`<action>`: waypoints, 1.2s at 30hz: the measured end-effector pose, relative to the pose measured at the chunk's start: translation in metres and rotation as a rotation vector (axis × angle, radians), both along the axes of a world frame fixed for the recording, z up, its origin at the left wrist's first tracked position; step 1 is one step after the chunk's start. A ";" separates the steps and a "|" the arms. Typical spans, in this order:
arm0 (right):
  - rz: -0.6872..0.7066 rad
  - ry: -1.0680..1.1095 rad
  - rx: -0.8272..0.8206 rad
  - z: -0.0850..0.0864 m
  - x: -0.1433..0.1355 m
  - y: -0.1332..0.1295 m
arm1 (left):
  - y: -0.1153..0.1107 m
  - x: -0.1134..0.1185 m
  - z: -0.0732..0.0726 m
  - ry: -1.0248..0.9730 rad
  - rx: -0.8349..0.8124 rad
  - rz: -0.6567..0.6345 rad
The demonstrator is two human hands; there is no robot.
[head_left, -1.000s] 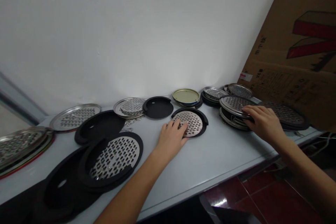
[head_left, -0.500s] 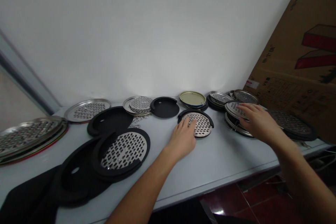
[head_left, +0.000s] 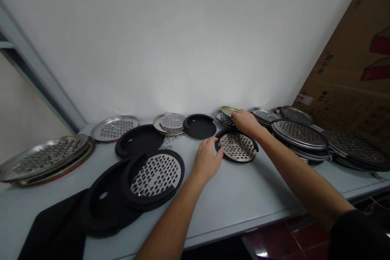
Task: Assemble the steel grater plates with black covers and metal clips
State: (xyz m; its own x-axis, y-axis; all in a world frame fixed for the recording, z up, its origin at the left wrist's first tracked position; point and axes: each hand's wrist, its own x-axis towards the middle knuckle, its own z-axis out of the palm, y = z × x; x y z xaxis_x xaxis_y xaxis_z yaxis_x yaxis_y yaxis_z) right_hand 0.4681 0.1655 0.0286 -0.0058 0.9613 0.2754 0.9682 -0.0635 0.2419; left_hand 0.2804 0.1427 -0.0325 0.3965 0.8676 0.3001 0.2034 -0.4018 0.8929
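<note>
My right hand (head_left: 246,122) reaches to the back of the table and grips the edge of a round yellow-green plate (head_left: 227,110). That plate is tilted up over a perforated metal disc (head_left: 224,119); the fingertips are partly hidden. My left hand (head_left: 208,157) holds nothing, thumb and fingers apart. It hovers beside the left edge of a round perforated metal plate (head_left: 237,148) set in a black rim, lying flat on the table. Whether a finger touches the rim, I cannot tell.
Stacks of perforated plates (head_left: 300,133) stand to the right, below a large cardboard box (head_left: 344,89). On the left are more metal plates (head_left: 48,157), black round trays (head_left: 103,207) and a black-rimmed perforated plate (head_left: 156,174). A white wall (head_left: 195,40) rises behind the table (head_left: 219,207).
My right hand has moved left from the right-hand stack to the yellow-green plate, now gripped and tilted. My left hand has drawn off the perforated plate to its left side. The view has shifted slightly.
</note>
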 end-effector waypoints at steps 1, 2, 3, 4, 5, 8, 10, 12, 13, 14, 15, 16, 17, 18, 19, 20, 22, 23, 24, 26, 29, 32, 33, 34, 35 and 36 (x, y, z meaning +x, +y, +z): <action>0.000 0.000 0.023 0.005 -0.003 -0.007 | 0.001 0.001 0.002 -0.029 -0.045 0.012; 0.013 -0.001 0.045 0.009 -0.007 -0.016 | 0.003 0.001 0.006 -0.043 -0.078 0.023; 0.042 -0.003 0.065 0.012 -0.014 -0.027 | 0.004 -0.001 0.011 -0.084 -0.134 0.025; 0.086 -0.005 0.079 0.013 -0.022 -0.040 | 0.005 -0.004 0.017 -0.156 -0.222 0.014; 0.193 -0.011 0.097 0.012 -0.032 -0.056 | 0.007 -0.009 0.023 -0.247 -0.332 -0.014; 0.526 -0.015 0.021 0.005 -0.062 -0.104 | 0.010 -0.031 0.042 -0.483 -0.695 -0.155; 0.658 0.044 -0.050 0.001 -0.074 -0.129 | 0.011 -0.045 0.050 -0.376 -0.751 -0.162; 0.728 0.210 -0.141 0.000 -0.074 -0.142 | 0.010 -0.055 0.052 -0.175 -0.714 -0.135; 0.719 0.306 -0.148 0.000 -0.070 -0.144 | 0.009 -0.058 0.051 -0.088 -0.693 -0.135; 0.684 0.384 -0.128 -0.001 -0.063 -0.144 | 0.007 -0.061 0.050 -0.015 -0.677 -0.160; 0.625 0.423 -0.072 -0.004 -0.055 -0.141 | 0.005 -0.064 0.049 0.046 -0.667 -0.203; 0.559 0.401 -0.006 -0.008 -0.046 -0.137 | 0.003 -0.066 0.048 0.097 -0.662 -0.253; 0.506 0.334 0.046 -0.013 -0.038 -0.133 | 0.001 -0.068 0.046 0.144 -0.663 -0.301; 0.470 0.242 0.072 -0.020 -0.030 -0.128 | 0.000 -0.069 0.045 0.187 -0.664 -0.343; 0.441 0.152 0.082 -0.028 -0.024 -0.124 | -0.002 -0.070 0.043 0.220 -0.662 -0.372; 0.419 0.080 0.092 -0.035 -0.019 -0.120 | -0.003 -0.071 0.042 0.242 -0.655 -0.386; 0.397 -0.013 0.112 -0.047 -0.013 -0.117 | -0.004 -0.071 0.040 0.261 -0.640 -0.379; 0.398 -0.037 0.132 -0.051 -0.011 -0.117 | -0.004 -0.070 0.039 0.264 -0.639 -0.367; 0.406 -0.053 0.157 -0.053 -0.011 -0.118 | -0.004 -0.069 0.038 0.259 -0.645 -0.355; 0.426 -0.056 0.243 -0.053 -0.012 -0.122 | -0.004 -0.066 0.038 0.235 -0.665 -0.334; 0.436 0.013 0.411 -0.052 -0.017 -0.126 | -0.004 -0.062 0.036 0.193 -0.679 -0.329; 0.404 0.154 0.523 -0.053 -0.024 -0.124 | -0.005 -0.058 0.032 0.193 -0.664 -0.299; 0.379 0.208 0.544 -0.053 -0.026 -0.123 | -0.005 -0.057 0.031 0.199 -0.658 -0.286; 0.345 0.262 0.569 -0.053 -0.027 -0.121 | -0.005 -0.055 0.029 0.205 -0.650 -0.277; 0.304 0.311 0.596 -0.053 -0.029 -0.121 | -0.005 -0.054 0.028 0.209 -0.641 -0.271; 0.263 0.349 0.626 -0.052 -0.031 -0.121 | -0.005 -0.053 0.027 0.211 -0.634 -0.263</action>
State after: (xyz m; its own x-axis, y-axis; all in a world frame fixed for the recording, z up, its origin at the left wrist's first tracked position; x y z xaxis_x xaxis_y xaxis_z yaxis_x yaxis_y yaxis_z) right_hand 0.4370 0.0443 -0.0238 -0.0249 0.6039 0.7967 0.9841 0.1550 -0.0867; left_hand 0.2270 0.1374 -0.0056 0.6107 0.7170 -0.3361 0.3655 0.1213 0.9229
